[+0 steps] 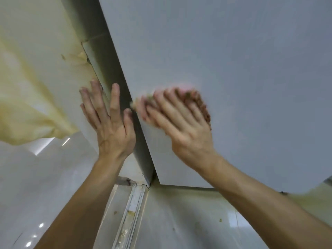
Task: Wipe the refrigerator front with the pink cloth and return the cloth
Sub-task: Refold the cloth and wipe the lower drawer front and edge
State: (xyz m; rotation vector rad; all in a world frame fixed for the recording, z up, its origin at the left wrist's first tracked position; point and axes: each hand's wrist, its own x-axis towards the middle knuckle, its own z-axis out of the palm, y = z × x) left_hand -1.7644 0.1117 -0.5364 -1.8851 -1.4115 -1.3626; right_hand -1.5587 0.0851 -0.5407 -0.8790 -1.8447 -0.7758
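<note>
Right hand (181, 123) flat, fingers spread, pressing pink cloth (186, 90) against refrigerator front (224, 60) near its left edge; blurred, likely mid-wipe. Left hand (111, 121) open, empty, on refrigerator side panel (100, 56), probably as brace. Cloth return pending.

Pale grey refrigerator front (224, 60), pink cloth (181, 89), yellowish curtain (27, 108), glossy white floor (179, 221).

the glossy tiled floor (188, 221) carried the fridge (233, 69), a metal door track (133, 209) set into it, and a few small crumbs (220, 220) scattered on the tiles.
</note>
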